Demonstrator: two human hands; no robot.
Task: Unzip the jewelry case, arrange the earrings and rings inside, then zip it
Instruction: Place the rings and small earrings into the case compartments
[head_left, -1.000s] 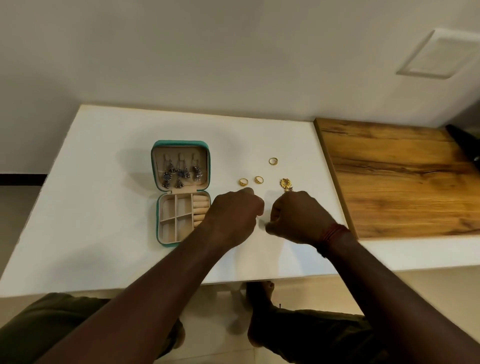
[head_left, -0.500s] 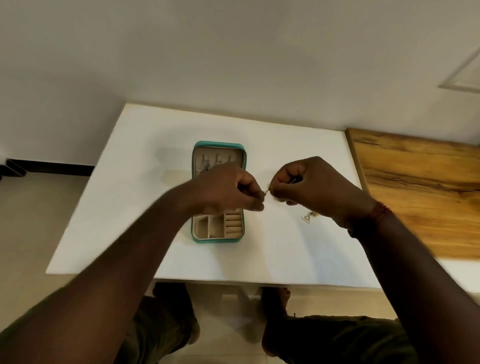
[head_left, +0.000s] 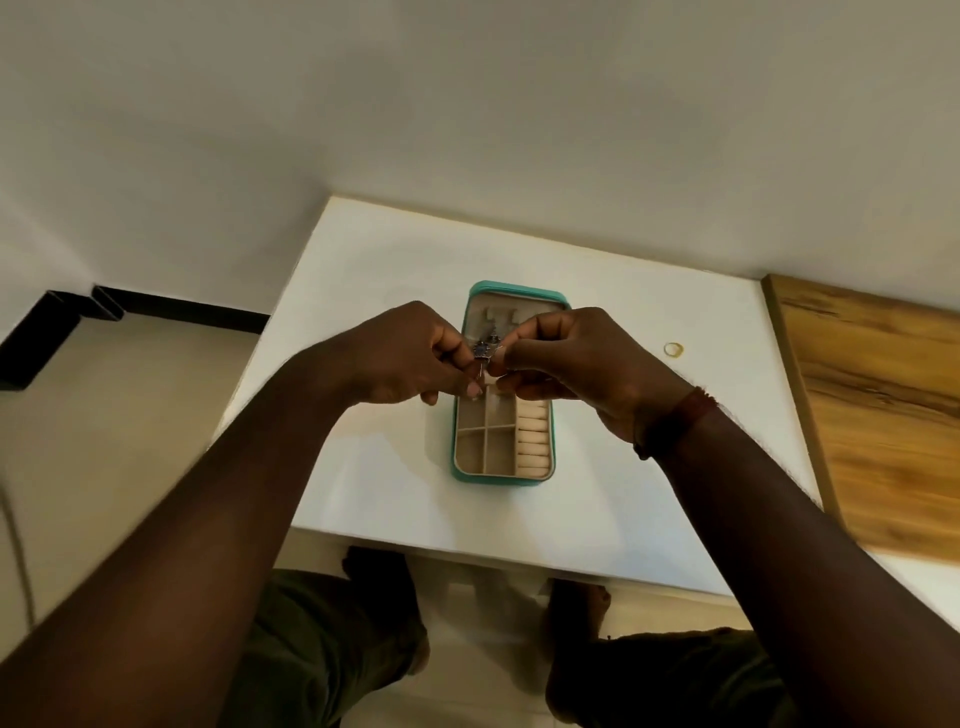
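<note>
White table (head_left: 363, 312) against pale wall (head_left: 467, 130); black skirting (head_left: 182, 312) beyond left edge, wooden slab (head_left: 883, 405) at right edge. Jewelry case (head_left: 511, 287): open, mid-table. Left hand (head_left: 410, 358), right hand (head_left: 576, 358): both pinching one earring (head_left: 483, 351) above case lid. Ring (head_left: 674, 349): toward right edge.

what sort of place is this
Probably a home: a plain white table against a bare wall, a wood-grain top beside it, and one small jewelry case.

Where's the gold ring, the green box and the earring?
gold ring (head_left: 674, 349), head view, its small loop.
green box (head_left: 503, 479), head view, the near teal rim.
earring (head_left: 483, 351), head view, its dark dangling middle.
</note>
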